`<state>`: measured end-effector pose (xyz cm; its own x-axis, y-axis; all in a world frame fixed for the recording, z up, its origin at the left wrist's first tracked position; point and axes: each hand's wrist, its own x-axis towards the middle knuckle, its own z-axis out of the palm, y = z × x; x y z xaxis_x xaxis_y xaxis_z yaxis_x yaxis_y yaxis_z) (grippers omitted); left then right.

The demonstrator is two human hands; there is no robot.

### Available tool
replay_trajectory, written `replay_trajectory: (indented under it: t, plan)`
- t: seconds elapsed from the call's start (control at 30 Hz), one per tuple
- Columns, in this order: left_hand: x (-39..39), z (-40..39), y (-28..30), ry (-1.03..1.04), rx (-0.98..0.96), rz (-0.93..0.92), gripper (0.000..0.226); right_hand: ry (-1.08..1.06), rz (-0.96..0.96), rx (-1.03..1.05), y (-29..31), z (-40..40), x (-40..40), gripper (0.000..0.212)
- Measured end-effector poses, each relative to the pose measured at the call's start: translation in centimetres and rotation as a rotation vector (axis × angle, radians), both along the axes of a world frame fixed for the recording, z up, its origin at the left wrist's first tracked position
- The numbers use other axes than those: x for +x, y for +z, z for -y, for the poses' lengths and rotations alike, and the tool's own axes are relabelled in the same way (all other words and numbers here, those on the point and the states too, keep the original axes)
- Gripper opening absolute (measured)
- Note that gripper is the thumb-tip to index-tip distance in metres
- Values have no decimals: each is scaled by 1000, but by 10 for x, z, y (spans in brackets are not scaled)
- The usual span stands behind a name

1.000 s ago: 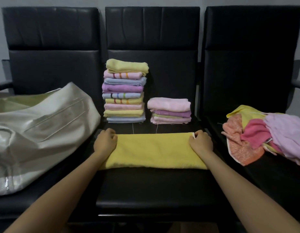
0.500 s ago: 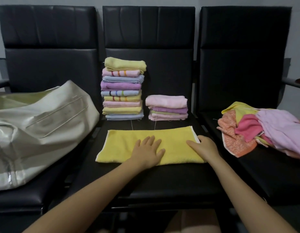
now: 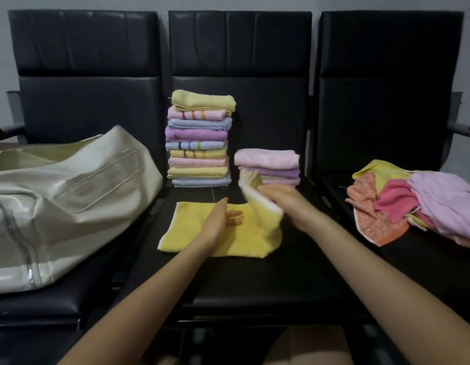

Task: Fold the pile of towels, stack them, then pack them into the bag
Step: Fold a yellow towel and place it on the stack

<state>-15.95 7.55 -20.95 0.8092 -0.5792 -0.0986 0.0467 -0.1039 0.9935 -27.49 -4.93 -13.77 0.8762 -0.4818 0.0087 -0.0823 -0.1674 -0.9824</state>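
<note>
The yellow towel [image 3: 218, 233] was pinned flat on the middle seat [image 3: 255, 280] by the left hand [image 3: 218, 222], fingers straight, apparently to anchor the crease. Its end was pinched in the right hand [image 3: 284, 204] grip and lifted leftward over it, judged a mid-fold.

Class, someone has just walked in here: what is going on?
A person is folding a yellow towel on the middle seat. The left hand presses its centre while the right hand lifts its right end over. Two stacks stand behind; unfolded towels lie right, the bag left.
</note>
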Motion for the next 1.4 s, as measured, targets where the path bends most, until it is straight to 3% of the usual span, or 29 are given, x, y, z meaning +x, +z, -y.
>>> replay_trajectory:
  t: [0.1, 0.27, 0.4, 0.5, 0.57, 0.77, 0.87, 0.93, 1.0, 1.07, 1.17, 1.27, 1.33, 1.4]
  plan:
    - [-1, -3, 1, 40, 101, 92, 40, 65, -102, -81, -29, -19, 9, 23]
    - [0, 1, 9, 32, 253, 243, 38, -70, 41, -497, -58, -13, 6, 29]
    - [12, 5, 17, 3, 429, 437, 46, 60, -191, -724, -64, -8, 11, 51]
    - [10, -4, 3, -25, 653, 722, 62, 144, -403, -786, -75, -14, 14, 57]
    - [10, -14, -7, -45, 663, 844, 62, 141, -437, -817, -79, -15, 16, 57]
    - [13, -16, -17, -177, 844, 928, 54, 11, -391, -723, -80, -15, 15, 61]
    - [10, -16, -16, -160, 872, 926, 55, -160, -289, -435, -76, -8, 12, 75]
    - [8, -17, -15, -169, 872, 911, 55, -158, -278, -200, -70, -5, 8, 82]
    - [5, -17, -13, -169, 871, 889, 55, -84, -273, -7, -61, -3, 3, 73]
    - [-1, -14, -11, -180, 832, 870, 53, 20, -265, 137, -50, -5, -5, 45]
    - [-5, -10, -7, -187, 597, 728, 45, 16, -247, 194, -33, -5, -13, 17]
    - [-7, -10, 6, -89, 260, 424, 34, -77, -151, 135, -12, -2, -18, 20]
    - [-8, -12, 15, -16, 138, 258, 31, -76, -98, 86, 1, -6, -20, 8]
    - [-9, -13, 21, 3, 72, 83, 36, -34, -57, 76, 9, -15, -16, 13]
